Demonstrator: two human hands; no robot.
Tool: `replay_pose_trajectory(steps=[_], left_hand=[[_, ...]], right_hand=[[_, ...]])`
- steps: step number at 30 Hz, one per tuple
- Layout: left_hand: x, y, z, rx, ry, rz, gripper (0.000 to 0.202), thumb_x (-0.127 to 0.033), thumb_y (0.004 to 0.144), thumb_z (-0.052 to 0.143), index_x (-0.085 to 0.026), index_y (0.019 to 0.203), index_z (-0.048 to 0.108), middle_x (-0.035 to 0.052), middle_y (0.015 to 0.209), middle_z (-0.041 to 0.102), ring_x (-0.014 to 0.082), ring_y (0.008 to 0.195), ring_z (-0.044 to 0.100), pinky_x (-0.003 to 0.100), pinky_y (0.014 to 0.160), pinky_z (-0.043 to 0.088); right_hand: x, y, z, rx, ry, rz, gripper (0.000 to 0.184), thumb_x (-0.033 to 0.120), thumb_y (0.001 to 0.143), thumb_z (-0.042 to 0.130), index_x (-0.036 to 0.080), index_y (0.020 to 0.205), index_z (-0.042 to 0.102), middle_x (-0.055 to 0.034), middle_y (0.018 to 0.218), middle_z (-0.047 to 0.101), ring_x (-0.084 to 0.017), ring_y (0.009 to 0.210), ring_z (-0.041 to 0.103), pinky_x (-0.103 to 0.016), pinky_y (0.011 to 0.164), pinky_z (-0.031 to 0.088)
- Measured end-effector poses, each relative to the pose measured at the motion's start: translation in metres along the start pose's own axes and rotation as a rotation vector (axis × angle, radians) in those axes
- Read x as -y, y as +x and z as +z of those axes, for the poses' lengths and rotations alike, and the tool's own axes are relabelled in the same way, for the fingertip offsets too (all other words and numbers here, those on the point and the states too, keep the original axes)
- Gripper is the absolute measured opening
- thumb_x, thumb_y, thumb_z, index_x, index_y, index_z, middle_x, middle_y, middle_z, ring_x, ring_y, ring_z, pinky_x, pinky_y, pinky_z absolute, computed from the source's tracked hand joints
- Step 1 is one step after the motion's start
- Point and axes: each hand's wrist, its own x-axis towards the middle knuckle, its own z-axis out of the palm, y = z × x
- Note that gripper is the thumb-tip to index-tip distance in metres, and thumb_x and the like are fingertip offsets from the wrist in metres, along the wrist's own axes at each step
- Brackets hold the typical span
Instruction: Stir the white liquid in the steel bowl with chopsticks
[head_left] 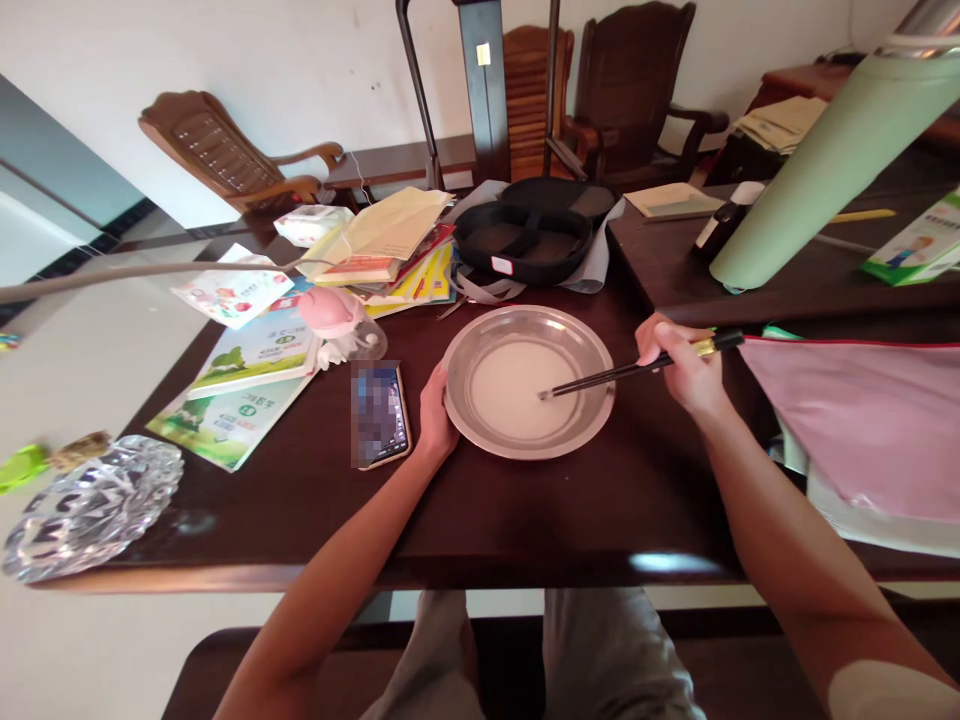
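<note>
The bowl (585, 345) sits on the dark desk (600, 510), in front of the person, with a strip of bare wood between its rim and the desk's near edge (525, 570). To its left the room is narrow: the left hand (437, 415) lies against the rim, and a phone (382, 415) is just beside that hand. A pink-topped cup (330, 312) stands farther left, near the booklets (255, 350). Behind the bowl, near its far rim, an open black case (547, 262) limits the space. On the right, dark wood shows between the rim and a pink pouch (862, 420), with the right arm reaching across it.

The bowl is round, wide and shallow, of dull silvery metal with sloping walls. Its flat bottom is covered by a smooth, pale, cloudy layer.

The right hand (686, 365) has its fingers closed around a pair of black chopsticks (611, 375) with a gold band, slanting over the right rim to the pale layer; whether the tips are submerged is unclear. The left fingers touch the rim, but are partly hidden, so it cannot be told whether they grip it.
</note>
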Motion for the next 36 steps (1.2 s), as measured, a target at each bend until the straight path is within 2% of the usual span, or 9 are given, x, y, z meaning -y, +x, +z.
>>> replay_pose_trajectory(steps=[7,10,14,17,21,25,29,32,36], left_hand=[[0.0,0.0,0.0,-0.004,-0.005,0.007,0.051,-0.068,0.088,0.085,-0.024,0.114,0.089,0.0075,0.134,0.09,0.0382,0.137,0.078,0.049,0.122,0.06],[0.0,0.001,0.0,-0.007,-0.02,-0.002,0.051,-0.067,0.088,0.086,-0.024,0.114,0.089,0.0074,0.133,0.09,0.0376,0.135,0.078,0.049,0.121,0.061],[0.001,0.001,-0.001,0.004,-0.03,-0.004,0.051,-0.065,0.089,0.084,-0.024,0.118,0.089,0.0076,0.132,0.09,0.0373,0.135,0.078,0.049,0.121,0.06],[0.001,0.0,-0.001,0.009,-0.024,0.0,0.05,-0.065,0.09,0.083,-0.024,0.117,0.089,0.0081,0.133,0.089,0.0377,0.136,0.078,0.049,0.121,0.061],[0.0,0.0,0.001,-0.002,-0.017,0.008,0.049,-0.066,0.089,0.084,-0.023,0.114,0.088,0.0079,0.132,0.09,0.0383,0.135,0.078,0.049,0.121,0.06],[0.001,0.001,0.0,-0.003,-0.008,0.002,0.049,-0.066,0.09,0.084,-0.024,0.115,0.088,0.0083,0.134,0.089,0.0387,0.136,0.078,0.05,0.121,0.06],[0.003,0.002,-0.002,0.007,0.003,0.007,0.05,-0.067,0.091,0.082,-0.025,0.118,0.088,0.0076,0.134,0.089,0.039,0.137,0.078,0.051,0.122,0.06],[0.003,0.002,-0.002,0.003,-0.007,0.003,0.049,-0.067,0.091,0.083,-0.025,0.117,0.088,0.0069,0.137,0.089,0.0388,0.14,0.077,0.051,0.125,0.059],[0.002,0.001,-0.001,-0.009,-0.007,0.0,0.048,-0.066,0.089,0.084,-0.025,0.115,0.089,0.0067,0.138,0.089,0.0391,0.142,0.076,0.052,0.128,0.057]], right_hand=[[0.004,-0.008,0.019,0.212,-0.223,0.034,0.061,0.086,0.1,0.074,0.031,0.075,0.086,-0.0056,0.079,0.068,-0.025,0.079,0.066,-0.044,0.074,0.056],[0.002,-0.002,0.01,0.099,-0.246,0.016,0.061,0.087,0.099,0.074,0.032,0.073,0.085,-0.0069,0.078,0.067,-0.026,0.077,0.066,-0.046,0.072,0.056],[0.001,0.002,0.001,-0.018,-0.048,-0.002,0.063,0.078,0.1,0.079,0.03,0.059,0.076,-0.0043,0.065,0.059,-0.022,0.065,0.059,-0.04,0.059,0.046],[0.003,-0.003,0.007,0.091,0.013,0.035,0.064,0.076,0.102,0.078,0.029,0.059,0.076,-0.0036,0.066,0.059,-0.021,0.066,0.058,-0.038,0.059,0.045],[0.005,-0.008,0.018,0.237,-0.211,0.045,0.058,0.082,0.101,0.076,0.031,0.074,0.086,-0.0059,0.08,0.07,-0.025,0.079,0.066,-0.045,0.077,0.055],[0.004,-0.003,0.009,0.127,-0.269,0.03,0.06,0.083,0.1,0.076,0.03,0.072,0.084,-0.0075,0.079,0.068,-0.025,0.075,0.065,-0.046,0.072,0.054],[0.004,0.001,-0.002,0.03,-0.043,0.027,0.066,0.078,0.102,0.077,0.028,0.06,0.076,-0.0036,0.066,0.059,-0.019,0.061,0.053,-0.038,0.056,0.043],[0.005,-0.003,0.006,0.145,-0.01,0.05,0.063,0.077,0.103,0.077,0.028,0.062,0.079,-0.0028,0.067,0.061,-0.018,0.061,0.054,-0.037,0.057,0.042],[0.005,-0.008,0.019,0.252,-0.239,0.042,0.059,0.083,0.1,0.076,0.031,0.075,0.087,-0.0053,0.078,0.07,-0.024,0.077,0.067,-0.044,0.077,0.053]])
